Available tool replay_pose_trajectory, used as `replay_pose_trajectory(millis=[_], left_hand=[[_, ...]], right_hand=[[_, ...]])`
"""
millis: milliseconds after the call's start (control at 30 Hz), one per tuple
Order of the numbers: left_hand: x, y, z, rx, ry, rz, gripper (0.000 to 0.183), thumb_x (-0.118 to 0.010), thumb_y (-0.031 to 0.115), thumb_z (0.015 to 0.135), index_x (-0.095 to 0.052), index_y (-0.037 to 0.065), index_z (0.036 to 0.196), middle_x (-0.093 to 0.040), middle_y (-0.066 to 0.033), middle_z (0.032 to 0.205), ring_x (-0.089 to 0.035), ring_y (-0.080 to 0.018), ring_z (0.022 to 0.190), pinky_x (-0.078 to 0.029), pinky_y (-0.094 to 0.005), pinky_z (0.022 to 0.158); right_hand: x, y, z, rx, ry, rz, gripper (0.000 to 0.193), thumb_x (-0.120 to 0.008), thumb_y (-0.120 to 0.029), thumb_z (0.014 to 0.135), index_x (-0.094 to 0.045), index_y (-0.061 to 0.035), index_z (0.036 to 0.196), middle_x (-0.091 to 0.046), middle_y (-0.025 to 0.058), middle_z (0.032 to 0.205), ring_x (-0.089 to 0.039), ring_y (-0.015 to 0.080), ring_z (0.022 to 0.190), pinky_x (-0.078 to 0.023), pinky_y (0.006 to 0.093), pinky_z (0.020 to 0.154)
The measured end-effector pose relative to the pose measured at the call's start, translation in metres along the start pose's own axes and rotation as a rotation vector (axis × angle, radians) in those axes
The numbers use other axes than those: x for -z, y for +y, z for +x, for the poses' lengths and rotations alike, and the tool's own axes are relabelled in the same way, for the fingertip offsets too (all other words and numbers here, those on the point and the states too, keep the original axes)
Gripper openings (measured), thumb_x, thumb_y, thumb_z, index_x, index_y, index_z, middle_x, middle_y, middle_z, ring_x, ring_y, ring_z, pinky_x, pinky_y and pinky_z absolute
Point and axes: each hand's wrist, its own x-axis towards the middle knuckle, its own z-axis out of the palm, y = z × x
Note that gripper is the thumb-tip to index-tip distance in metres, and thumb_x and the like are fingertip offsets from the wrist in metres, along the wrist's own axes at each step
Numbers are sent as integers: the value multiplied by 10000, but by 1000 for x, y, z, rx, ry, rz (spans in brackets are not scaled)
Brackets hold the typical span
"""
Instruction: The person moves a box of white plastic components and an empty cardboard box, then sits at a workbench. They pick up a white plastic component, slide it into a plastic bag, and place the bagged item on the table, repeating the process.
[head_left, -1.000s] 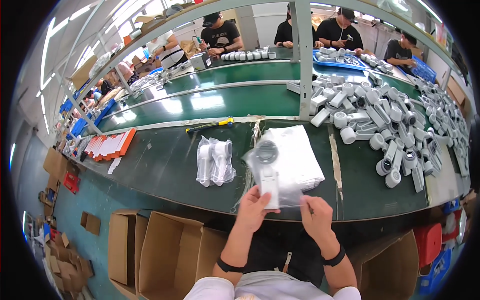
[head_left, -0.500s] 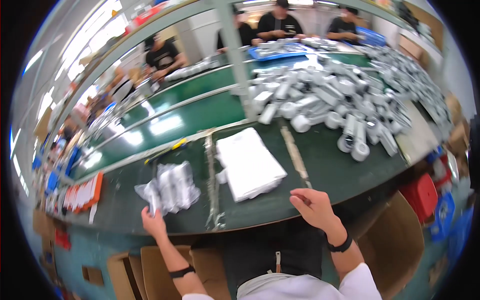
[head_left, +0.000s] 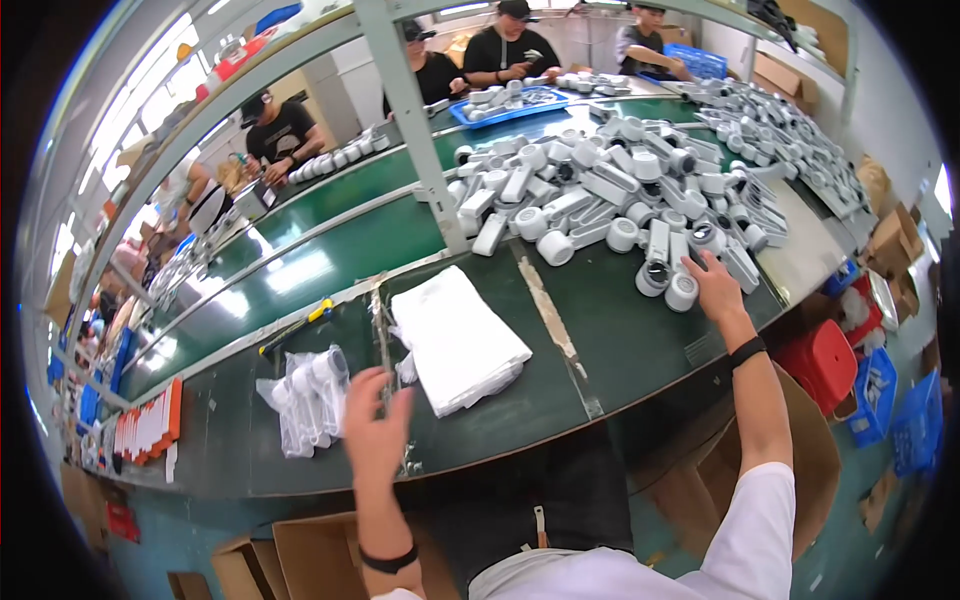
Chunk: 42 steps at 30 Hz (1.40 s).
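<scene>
My right hand (head_left: 718, 292) is at the near right edge of a big pile of grey-white plastic pieces (head_left: 595, 190), each with a round head and a flat handle. Its fingers are apart and touch or hover just over the nearest pieces; no grip shows. My left hand (head_left: 376, 428), somewhat blurred, is raised with thumb and fingers spread and nothing between them. It is between a stack of white plastic bags (head_left: 455, 340) and several pieces wrapped in clear bags (head_left: 310, 400), all on the dark green table (head_left: 480, 440).
A yellow-and-black tool (head_left: 300, 325) lies behind the bagged pieces. Orange-edged sheets (head_left: 150, 420) are at the far left. A metal post (head_left: 415, 130) rises at the table's back edge. Across a green conveyor (head_left: 330, 235) several people work. Cardboard boxes and a red stool (head_left: 822, 360) stand below the table.
My right hand has moved away to the right, up to the pile. My left hand has left the bagged pieces and moved right, its fingers spreading. The view has shifted right.
</scene>
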Motion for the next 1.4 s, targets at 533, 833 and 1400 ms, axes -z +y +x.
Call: replay_pose_trajectory(millis=[533,833,1400], left_hand=[[-94,-3,13,-198,-242,391,133,-691,201,782,-704,72,814,-648,-77,865,-581,-294,857,-460,-404,765],[-95,-16,13,-189,-178,299,129,-667,191,813,-689,74,863,-653,-73,850,-584,-290,855,-443,-418,735],[-99,12,0,123,-181,-252,183,-635,150,875,-654,-21,937,-664,-52,784,-587,-106,687,-471,-244,631]], right_hand=[[20,-16,-22,285,-145,313,437,-679,-36,723,-586,-131,1139,-539,51,1268,-426,306,1259,-351,468,994],[59,-53,-52,334,-17,407,355,-589,-30,796,-559,-59,1149,-576,106,1195,-475,297,1210,-325,467,1000],[78,-263,-115,-387,-300,1921,373,-727,-56,778,-499,-55,1074,-602,24,866,-571,78,684,-477,233,582]])
